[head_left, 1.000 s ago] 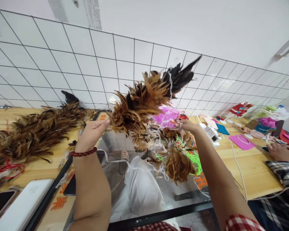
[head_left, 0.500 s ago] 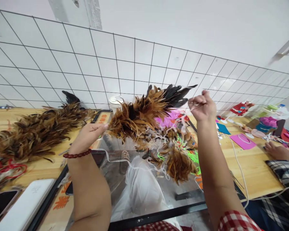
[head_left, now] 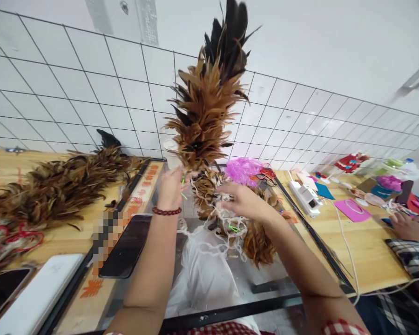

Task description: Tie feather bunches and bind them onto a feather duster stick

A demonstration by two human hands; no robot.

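here's the left hand (head_left: 170,188), mid-frame, grip pinching the base of a long brown-and-black feather bundle (head_left: 209,104) rising to the top centre; right hand (head_left: 242,200) over a loose brown feather pile (head_left: 258,244), grip blurred, can't tell its state

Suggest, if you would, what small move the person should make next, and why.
I would perhaps ease the white strands free of the feather pile with the right hand: they lie looped over the pile near that hand, while the left hand holds the brown feather bundle nearly upright by its lower end.
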